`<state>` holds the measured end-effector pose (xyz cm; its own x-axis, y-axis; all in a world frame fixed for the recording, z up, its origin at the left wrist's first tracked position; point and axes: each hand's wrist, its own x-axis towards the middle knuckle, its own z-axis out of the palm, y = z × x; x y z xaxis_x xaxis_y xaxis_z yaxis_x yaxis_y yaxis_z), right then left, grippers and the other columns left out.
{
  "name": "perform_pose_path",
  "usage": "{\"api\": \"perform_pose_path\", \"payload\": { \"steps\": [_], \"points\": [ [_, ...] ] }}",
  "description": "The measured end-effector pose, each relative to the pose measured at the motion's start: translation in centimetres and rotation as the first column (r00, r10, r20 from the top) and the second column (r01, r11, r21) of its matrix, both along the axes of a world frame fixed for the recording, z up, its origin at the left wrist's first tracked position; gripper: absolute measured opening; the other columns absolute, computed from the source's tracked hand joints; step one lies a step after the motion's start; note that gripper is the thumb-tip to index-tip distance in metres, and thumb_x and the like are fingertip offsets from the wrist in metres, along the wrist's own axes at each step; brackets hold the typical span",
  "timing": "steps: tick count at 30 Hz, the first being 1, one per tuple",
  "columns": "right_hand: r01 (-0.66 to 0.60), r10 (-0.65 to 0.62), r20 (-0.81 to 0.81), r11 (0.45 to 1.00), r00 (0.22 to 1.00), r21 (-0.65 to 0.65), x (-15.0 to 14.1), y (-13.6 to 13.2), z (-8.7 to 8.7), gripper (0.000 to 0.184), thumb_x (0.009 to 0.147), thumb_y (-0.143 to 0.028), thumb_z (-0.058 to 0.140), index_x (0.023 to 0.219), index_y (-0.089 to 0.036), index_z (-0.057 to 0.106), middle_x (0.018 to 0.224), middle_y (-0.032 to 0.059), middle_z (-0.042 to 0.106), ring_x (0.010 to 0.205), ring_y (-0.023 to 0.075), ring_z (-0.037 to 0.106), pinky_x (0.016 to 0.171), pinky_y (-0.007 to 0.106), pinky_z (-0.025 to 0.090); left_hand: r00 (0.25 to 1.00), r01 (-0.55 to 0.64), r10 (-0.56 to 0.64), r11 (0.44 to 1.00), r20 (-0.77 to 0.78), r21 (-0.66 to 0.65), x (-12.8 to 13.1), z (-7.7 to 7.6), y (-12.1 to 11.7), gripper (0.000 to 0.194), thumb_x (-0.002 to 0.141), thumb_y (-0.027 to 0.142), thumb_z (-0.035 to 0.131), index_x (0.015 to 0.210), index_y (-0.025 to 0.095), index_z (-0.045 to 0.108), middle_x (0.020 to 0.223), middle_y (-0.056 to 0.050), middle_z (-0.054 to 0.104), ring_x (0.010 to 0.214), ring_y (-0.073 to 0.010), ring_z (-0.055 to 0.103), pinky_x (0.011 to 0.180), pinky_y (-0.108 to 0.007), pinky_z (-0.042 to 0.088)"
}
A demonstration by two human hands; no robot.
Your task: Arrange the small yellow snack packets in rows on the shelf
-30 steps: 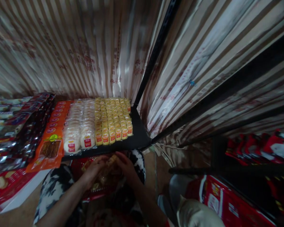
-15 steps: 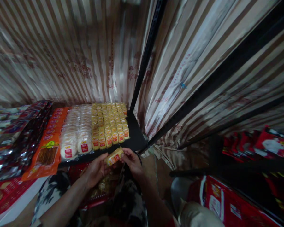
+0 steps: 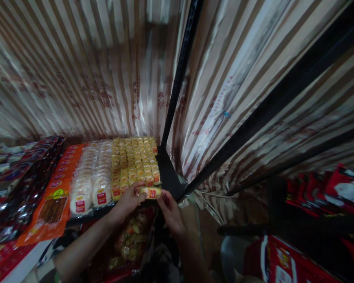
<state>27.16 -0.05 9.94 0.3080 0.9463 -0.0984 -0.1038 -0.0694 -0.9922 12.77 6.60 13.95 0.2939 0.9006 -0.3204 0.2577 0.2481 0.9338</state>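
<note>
My left hand (image 3: 129, 201) and my right hand (image 3: 170, 210) together pinch a small yellow wrapped snack pack (image 3: 151, 192) at the front edge of a black shelf (image 3: 168, 179). The pack lies sideways just in front of the rows of yellow snack packs (image 3: 134, 163) standing on that shelf. Beside those rows are stacks of round white cakes (image 3: 90, 181). Below my hands an open red bag (image 3: 126, 243) holds more of the yellow packs.
Orange packets (image 3: 56, 196) and dark foil packets (image 3: 14, 177) fill the shelf to the left. A striped curtain (image 3: 91, 70) hangs behind. A black upright post (image 3: 179, 70) stands at the shelf corner. Red packages (image 3: 336, 188) sit on shelves at the right.
Both hands came up out of the red bag with one yellow pack and carried it forward to the shelf's front edge. The camera tilted slightly.
</note>
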Motion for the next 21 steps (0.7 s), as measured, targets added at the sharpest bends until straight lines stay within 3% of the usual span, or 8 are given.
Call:
{"api": "perform_pose_path", "payload": {
  "steps": [3, 5, 8, 12, 16, 21],
  "points": [
    [0.142, -0.176, 0.309, 0.982, 0.935, 0.128, 1.3, 1.4, 0.9, 0.047, 0.075, -0.039, 0.061, 0.118, -0.021, 0.053, 0.116, 0.0089, 0.058, 0.108, 0.0235, 0.052, 0.085, 0.037, 0.048, 0.993, 0.107, -0.093, 0.974, -0.078, 0.198, 1.5, 0.9, 3.0, 0.037, 0.064, 0.025, 0.061, 0.100, 0.015, 0.058, 0.069, 0.001, 0.061, 0.062, -0.0130, 0.055, 0.057, -0.022, 0.041],
    [0.131, -0.218, 0.441, 0.967, 0.871, 0.219, 2.1, 2.9, 1.9, 0.047, 0.077, -0.035, 0.059, 0.122, -0.022, 0.052, 0.122, 0.0094, 0.054, 0.113, 0.0245, 0.048, 0.086, 0.037, 0.049, 0.978, 0.200, -0.167, 0.926, -0.128, 0.319, 2.8, 2.0, 5.2, 0.031, 0.066, 0.021, 0.059, 0.096, 0.015, 0.060, 0.075, 0.000, 0.063, 0.068, -0.0142, 0.057, 0.063, -0.024, 0.044],
    [0.066, -0.203, 0.483, 0.956, 0.852, 0.286, 3.2, 5.8, 3.0, 0.045, 0.080, -0.031, 0.052, 0.124, -0.022, 0.051, 0.125, 0.0097, 0.050, 0.111, 0.0235, 0.049, 0.083, 0.036, 0.051, 0.951, 0.303, -0.245, 0.855, -0.187, 0.421, 5.1, 4.1, 8.7, 0.032, 0.069, 0.016, 0.056, 0.101, 0.017, 0.061, 0.089, -0.002, 0.066, 0.082, -0.0155, 0.059, 0.076, -0.026, 0.045],
    [0.081, -0.235, 0.483, 0.945, 0.843, 0.318, 4.6, 10.1, 3.2, 0.044, 0.081, -0.027, 0.047, 0.123, -0.019, 0.050, 0.122, 0.0119, 0.051, 0.105, 0.0222, 0.052, 0.083, 0.035, 0.051, 0.909, 0.395, -0.243, 0.758, -0.337, 0.519, 8.1, 6.1, 13.0, 0.039, 0.072, 0.012, 0.053, 0.110, 0.016, 0.059, 0.104, -0.005, 0.065, 0.092, -0.0170, 0.059, 0.086, -0.029, 0.044],
    [0.131, -0.297, 0.485, 0.929, 0.822, 0.347, 6.0, 13.9, 2.1, 0.042, 0.079, -0.022, 0.043, 0.120, -0.016, 0.052, 0.115, 0.0116, 0.056, 0.104, 0.0217, 0.054, 0.085, 0.035, 0.049, 0.875, 0.422, -0.141, 0.692, -0.464, 0.586, 10.2, 5.9, 16.2, 0.048, 0.074, 0.014, 0.054, 0.121, 0.013, 0.049, 0.110, -0.009, 0.062, 0.097, -0.0188, 0.058, 0.087, -0.031, 0.043],
    [0.138, -0.295, 0.538, 0.940, 0.790, 0.312, 7.3, 17.0, -0.1, 0.043, 0.076, -0.017, 0.041, 0.117, -0.012, 0.054, 0.113, 0.0115, 0.059, 0.105, 0.0219, 0.054, 0.094, 0.037, 0.043, 0.833, 0.466, -0.110, 0.667, -0.542, 0.582, 11.3, 4.0, 18.4, 0.028, 0.077, 0.011, 0.049, 0.103, 0.015, 0.057, 0.096, -0.008, 0.065, 0.091, -0.0194, 0.059, 0.086, -0.031, 0.043]
  ]
}}
